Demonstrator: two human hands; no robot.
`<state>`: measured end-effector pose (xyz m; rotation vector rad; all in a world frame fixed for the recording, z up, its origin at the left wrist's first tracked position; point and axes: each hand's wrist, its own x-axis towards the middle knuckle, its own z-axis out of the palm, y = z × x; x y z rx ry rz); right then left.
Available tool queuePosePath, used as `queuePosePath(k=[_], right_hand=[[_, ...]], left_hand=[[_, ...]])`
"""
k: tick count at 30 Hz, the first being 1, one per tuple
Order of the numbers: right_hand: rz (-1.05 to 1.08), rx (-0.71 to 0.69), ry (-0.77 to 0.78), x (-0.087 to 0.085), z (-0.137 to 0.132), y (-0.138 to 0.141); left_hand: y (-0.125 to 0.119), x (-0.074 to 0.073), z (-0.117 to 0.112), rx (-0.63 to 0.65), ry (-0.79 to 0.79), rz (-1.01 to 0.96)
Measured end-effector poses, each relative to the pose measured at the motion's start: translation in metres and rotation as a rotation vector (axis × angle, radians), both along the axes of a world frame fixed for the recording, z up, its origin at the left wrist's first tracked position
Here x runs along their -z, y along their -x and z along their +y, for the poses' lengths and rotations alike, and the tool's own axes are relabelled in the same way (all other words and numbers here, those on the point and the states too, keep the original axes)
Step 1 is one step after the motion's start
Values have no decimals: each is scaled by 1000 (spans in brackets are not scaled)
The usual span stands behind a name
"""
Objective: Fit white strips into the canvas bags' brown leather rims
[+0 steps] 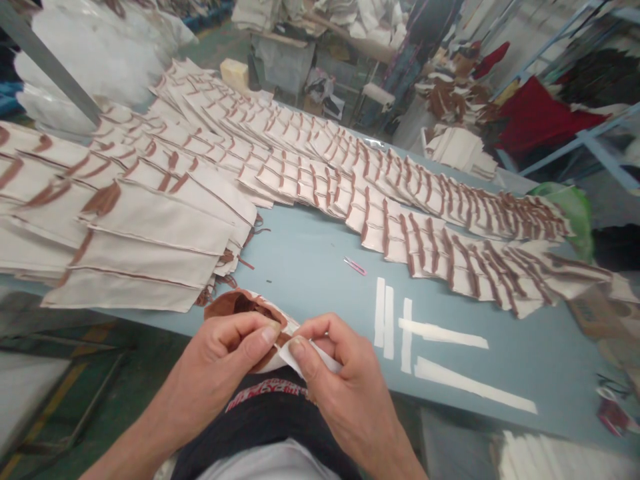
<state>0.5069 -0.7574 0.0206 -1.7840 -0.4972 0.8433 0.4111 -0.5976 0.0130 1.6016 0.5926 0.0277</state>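
Observation:
A brown and cream sewn piece (223, 305), its opening dark inside, lies at the table's near edge in front of my body. Pinched on the brown edge of this piece is my left hand (237, 343), thumb against forefinger. Close beside it, my right hand (337, 370) grips a white strip (325, 357) between thumb and fingers. The strip's tip touches or nearly touches the sewn piece; the exact contact is hidden by my fingertips. To the right, several loose white strips (443, 332) lie flat, two of them crossed.
Cream pieces with brown trim (150, 260) are stacked in overlapping rows at left. More rows (400, 227) run across the far side of the blue table (305, 253). Pink thread snips (355, 266) lie mid-table. A dark red spool-like item (613, 415) sits near the right edge.

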Motion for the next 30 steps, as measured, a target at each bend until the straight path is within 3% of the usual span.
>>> queuePosePath(k=[8,18,25,30], right_hand=[[14,6,18,1,2,-1],[70,-16,21,0,3,3],[203,-55,-27,-1,-2,4],[137,-71,-59,1,-4,6]], left_hand=[[1,-5,-7,-43,-69,-15],[6,-7,-9,-33,-48,-9],[12,-1,-11,-24,-5,-5],[14,0,-12,-14,4,-10]])
